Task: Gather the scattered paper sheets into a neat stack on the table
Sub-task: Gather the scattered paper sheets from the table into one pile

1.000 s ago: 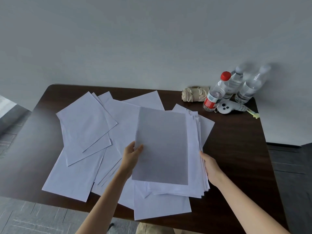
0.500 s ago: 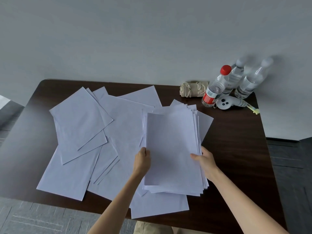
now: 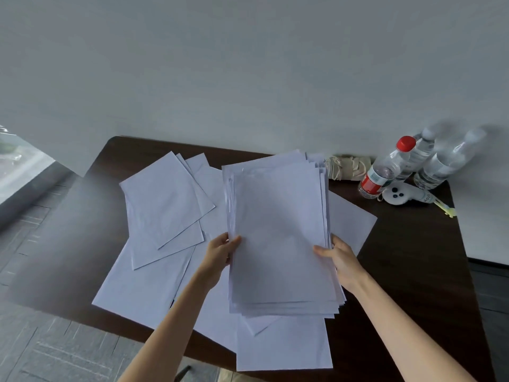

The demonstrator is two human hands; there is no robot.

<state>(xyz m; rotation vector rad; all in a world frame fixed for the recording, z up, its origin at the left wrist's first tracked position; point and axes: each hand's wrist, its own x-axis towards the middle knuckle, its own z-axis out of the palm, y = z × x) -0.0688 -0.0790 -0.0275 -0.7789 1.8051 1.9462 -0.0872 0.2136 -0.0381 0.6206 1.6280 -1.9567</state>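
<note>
A thick stack of white paper sheets (image 3: 278, 232) is lifted off the dark wooden table (image 3: 407, 271), tilted up towards me, its edges uneven. My left hand (image 3: 220, 253) grips the stack's left edge, thumb on top. My right hand (image 3: 337, 256) grips its right edge, thumb on the top sheet. Several loose sheets (image 3: 162, 208) lie overlapping on the table's left half. One sheet (image 3: 283, 346) hangs over the near edge below the stack, and another (image 3: 349, 221) lies to the right behind it.
At the table's back right stand three clear water bottles, one with a red cap (image 3: 385, 169). Beside them lie a beige rolled cloth (image 3: 347, 166) and a white handheld controller (image 3: 399, 194). A plain wall lies behind; grey floor is at the left.
My left hand laid a single sheet onto the stack. Both hands then took the stack by its sides and raised it off the table towards me.
</note>
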